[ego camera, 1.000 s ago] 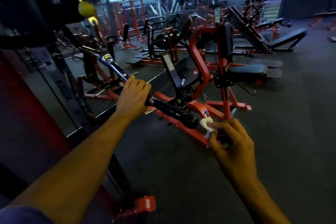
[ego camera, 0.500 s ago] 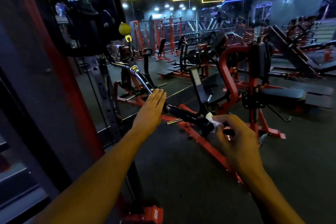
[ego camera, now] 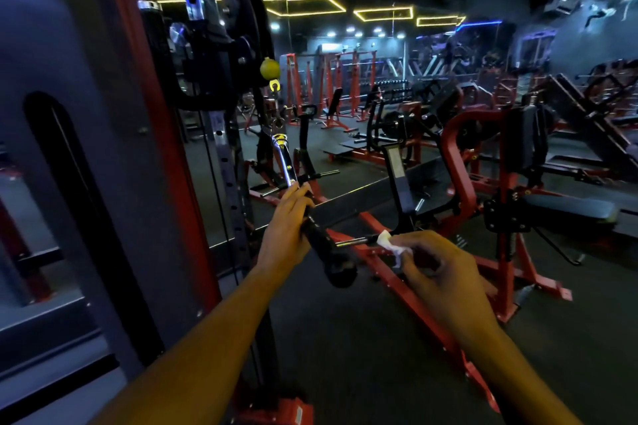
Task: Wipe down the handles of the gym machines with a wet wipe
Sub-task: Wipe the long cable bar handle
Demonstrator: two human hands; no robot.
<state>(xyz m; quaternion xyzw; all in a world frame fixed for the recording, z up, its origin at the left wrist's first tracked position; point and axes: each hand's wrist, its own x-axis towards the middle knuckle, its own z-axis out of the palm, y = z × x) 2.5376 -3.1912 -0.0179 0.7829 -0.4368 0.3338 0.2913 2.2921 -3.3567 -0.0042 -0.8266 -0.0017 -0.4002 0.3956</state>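
Left hand (ego camera: 286, 228) is wrapped around the black handle (ego camera: 322, 241) of a cable bar, chrome bar (ego camera: 286, 162) running up past it. Right hand (ego camera: 436, 266), just beside the handle's end, pinches a white wipe (ego camera: 388, 241). Red machines (ego camera: 459, 162) sit beyond both hands on dark floor (ego camera: 379, 355).

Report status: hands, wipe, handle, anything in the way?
Left hand on the bar above the black grip. Right hand pinches wet wipe, off the handle, just to its right. Nothing between wipe and grip.
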